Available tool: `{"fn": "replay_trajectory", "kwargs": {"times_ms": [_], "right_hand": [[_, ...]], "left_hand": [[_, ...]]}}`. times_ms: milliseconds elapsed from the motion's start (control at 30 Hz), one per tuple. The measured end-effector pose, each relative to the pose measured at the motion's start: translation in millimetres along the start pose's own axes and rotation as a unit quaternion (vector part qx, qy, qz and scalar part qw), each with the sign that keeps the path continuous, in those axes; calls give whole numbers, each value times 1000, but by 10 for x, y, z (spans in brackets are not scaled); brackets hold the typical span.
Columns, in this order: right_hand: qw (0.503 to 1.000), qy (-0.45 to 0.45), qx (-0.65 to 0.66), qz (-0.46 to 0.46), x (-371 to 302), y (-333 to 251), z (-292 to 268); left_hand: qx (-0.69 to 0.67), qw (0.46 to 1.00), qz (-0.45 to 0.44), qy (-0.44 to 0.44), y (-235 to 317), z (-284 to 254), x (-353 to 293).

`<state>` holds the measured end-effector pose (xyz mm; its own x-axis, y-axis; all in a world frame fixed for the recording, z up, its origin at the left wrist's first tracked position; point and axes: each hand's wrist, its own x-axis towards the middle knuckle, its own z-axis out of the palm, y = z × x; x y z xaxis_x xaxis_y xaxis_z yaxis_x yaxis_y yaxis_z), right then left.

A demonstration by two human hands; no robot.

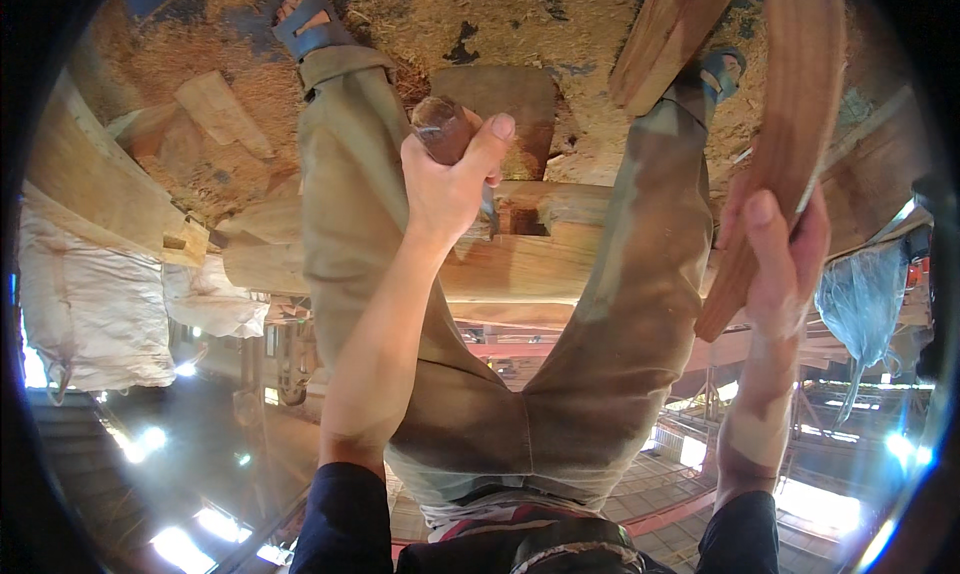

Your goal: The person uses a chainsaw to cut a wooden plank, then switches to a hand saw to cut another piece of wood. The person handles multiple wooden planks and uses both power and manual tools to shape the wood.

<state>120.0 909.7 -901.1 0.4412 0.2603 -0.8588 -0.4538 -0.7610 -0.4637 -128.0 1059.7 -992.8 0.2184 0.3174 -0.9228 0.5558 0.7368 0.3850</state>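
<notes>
My left hand (pixel 445 194) is closed around the brown wooden handle of a chisel (pixel 440 129), its thumb along the side. Below the fist, part of the metal blade shows beside a rectangular mortise in a light wooden beam (pixel 500 269); whether the tip touches the wood I cannot tell. On the right, my right hand (pixel 775 244) grips a long, slightly curved reddish-brown length of wood (pixel 800 94) near its lower end. The beam lies crosswise between and under my spread legs.
Another thick timber (pixel 670 39) lies by my right foot. A curved wooden piece (pixel 110 189) with a cut slot is at the left, near white sacks (pixel 95 304). Wood offcuts (pixel 225 112) and sawdust cover the ground. A clear plastic bag (pixel 862 299) hangs at the right.
</notes>
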Motion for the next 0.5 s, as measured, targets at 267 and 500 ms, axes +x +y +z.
{"fn": "replay_trajectory", "kwargs": {"times_ms": [267,500], "right_hand": [[990,57,-112,-58,87,-352,-327],[991,-60,-57,-101,161,-694,-730]], "left_hand": [[20,999,9,-25,-92,-45,-43],[95,994,56,12,-15,59,-84]]}}
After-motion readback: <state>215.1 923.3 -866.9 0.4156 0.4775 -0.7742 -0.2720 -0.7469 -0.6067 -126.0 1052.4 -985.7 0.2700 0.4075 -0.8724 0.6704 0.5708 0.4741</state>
